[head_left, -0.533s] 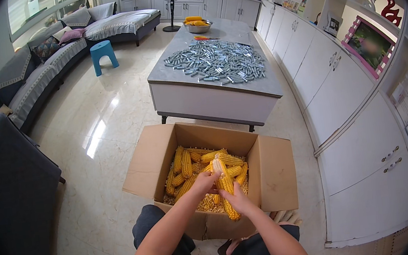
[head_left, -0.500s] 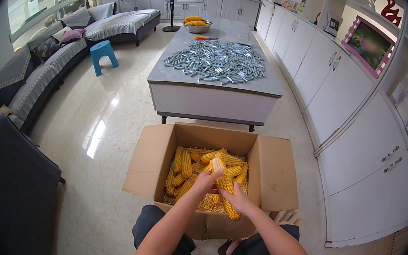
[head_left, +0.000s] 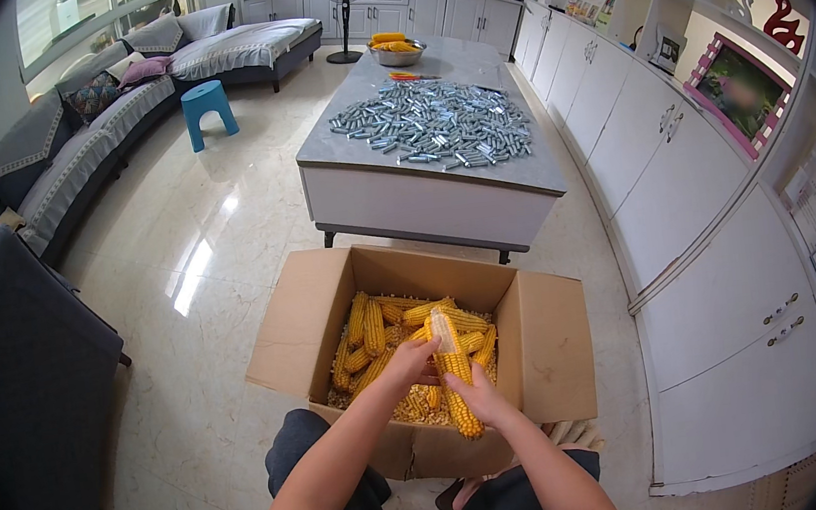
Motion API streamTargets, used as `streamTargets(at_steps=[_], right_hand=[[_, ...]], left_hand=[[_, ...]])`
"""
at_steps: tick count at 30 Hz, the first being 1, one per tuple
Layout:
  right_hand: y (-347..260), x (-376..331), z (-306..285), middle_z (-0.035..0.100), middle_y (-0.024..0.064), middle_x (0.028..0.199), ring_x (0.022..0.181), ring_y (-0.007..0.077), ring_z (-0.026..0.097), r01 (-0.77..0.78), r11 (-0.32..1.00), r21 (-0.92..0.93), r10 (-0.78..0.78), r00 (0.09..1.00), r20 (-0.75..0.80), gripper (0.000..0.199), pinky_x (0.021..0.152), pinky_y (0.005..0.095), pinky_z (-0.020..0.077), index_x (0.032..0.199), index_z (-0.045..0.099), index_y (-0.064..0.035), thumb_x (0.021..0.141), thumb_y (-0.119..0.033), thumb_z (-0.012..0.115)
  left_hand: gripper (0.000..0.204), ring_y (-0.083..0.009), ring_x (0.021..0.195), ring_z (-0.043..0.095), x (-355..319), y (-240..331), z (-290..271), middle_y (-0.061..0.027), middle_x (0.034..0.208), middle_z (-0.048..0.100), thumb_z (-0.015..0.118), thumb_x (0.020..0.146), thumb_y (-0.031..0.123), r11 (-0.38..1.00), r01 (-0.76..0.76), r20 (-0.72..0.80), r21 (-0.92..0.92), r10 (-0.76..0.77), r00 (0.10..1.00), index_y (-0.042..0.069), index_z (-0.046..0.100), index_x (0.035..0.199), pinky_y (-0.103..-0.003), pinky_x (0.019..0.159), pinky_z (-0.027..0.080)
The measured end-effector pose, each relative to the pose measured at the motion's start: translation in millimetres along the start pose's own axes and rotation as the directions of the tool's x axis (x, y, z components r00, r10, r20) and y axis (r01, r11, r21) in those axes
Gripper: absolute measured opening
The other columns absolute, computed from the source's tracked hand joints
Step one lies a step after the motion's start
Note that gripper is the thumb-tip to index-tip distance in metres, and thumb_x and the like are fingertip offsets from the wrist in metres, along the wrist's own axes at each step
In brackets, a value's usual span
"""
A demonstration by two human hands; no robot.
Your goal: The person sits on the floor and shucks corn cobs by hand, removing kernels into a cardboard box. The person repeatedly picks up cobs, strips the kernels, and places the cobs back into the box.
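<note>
Both my hands hold one yellow corn cob (head_left: 456,380) over a cardboard box (head_left: 553,347). At its far end the cob shows a pale patch stripped of kernels; its near end points toward me and is still covered in kernels. My left hand (head_left: 418,363) is closed round the upper left side, by the bare patch. My right hand (head_left: 479,395) grips the lower right side. Inside the box lie several more whole corn cobs (head_left: 373,327) on a layer of loose kernels (head_left: 408,410). Some fingertips are hidden behind the cob.
Beyond the box stands a grey-topped table (head_left: 347,161) with a spread of small silvery cylinders (head_left: 444,125) and a metal bowl (head_left: 397,56) of corn. A blue stool (head_left: 209,114) and a dark chair (head_left: 46,387) are to the left. White cabinets (head_left: 727,319) line the right.
The cob has turned a little in my hands, so its bare patch shows wider and more face-on. My hands have barely shifted.
</note>
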State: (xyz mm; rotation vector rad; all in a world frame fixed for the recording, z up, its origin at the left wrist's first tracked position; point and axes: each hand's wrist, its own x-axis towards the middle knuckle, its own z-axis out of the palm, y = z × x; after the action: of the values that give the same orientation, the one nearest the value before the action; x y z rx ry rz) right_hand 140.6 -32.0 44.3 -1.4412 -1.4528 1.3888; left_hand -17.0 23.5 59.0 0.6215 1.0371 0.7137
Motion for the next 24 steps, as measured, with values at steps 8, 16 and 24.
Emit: streamTargets(at_steps=[8, 16, 24], right_hand=[[7, -1, 5, 0.052, 0.0148, 0.106, 0.095, 0.0206, 0.051, -0.008, 0.994, -0.111, 0.004, 0.999, -0.038, 0.049, 0.083, 0.0330, 0.0409, 0.114, 0.037, 0.0037, 0.087, -0.033, 0.053], [-9, 0, 4, 0.052, 0.0064, 0.095, 0.080, 0.0108, 0.052, -0.139, 0.887, 0.441, 0.122, 0.990, 0.069, 0.042, 0.069, 0.0233, 0.0430, 0.115, 0.039, -0.0001, 0.089, -0.031, 0.050], [-1, -1, 4, 0.050, 0.0050, 0.103, 0.089, 0.0099, 0.049, -0.179, 0.851, 0.493, 0.104, 0.979, 0.176, 0.045, 0.077, 0.0236, 0.0411, 0.123, 0.035, 0.0000, 0.090, -0.028, 0.048]], left_hand=[[0.045, -0.0203, 0.074, 0.060, 4, -16, 3, -0.0129, 0.095, 0.058, 0.056, 0.084, 0.029, 0.974, -0.163, -0.009, 0.159, 0.166, 0.986, -0.002, 0.045, 0.115, -0.033, 0.055, 0.052], [0.049, -0.0174, 0.077, 0.058, -4, -7, 12, -0.0090, 0.095, 0.056, 0.054, 0.085, 0.036, 0.986, -0.153, -0.076, 0.070, 0.159, 0.984, 0.001, 0.044, 0.118, -0.033, 0.057, 0.051], [0.042, -0.0173, 0.084, 0.055, 7, -15, 6, -0.0076, 0.097, 0.055, 0.059, 0.083, 0.030, 0.979, -0.155, 0.083, -0.134, 0.167, 0.982, 0.003, 0.045, 0.112, -0.033, 0.070, 0.048]])
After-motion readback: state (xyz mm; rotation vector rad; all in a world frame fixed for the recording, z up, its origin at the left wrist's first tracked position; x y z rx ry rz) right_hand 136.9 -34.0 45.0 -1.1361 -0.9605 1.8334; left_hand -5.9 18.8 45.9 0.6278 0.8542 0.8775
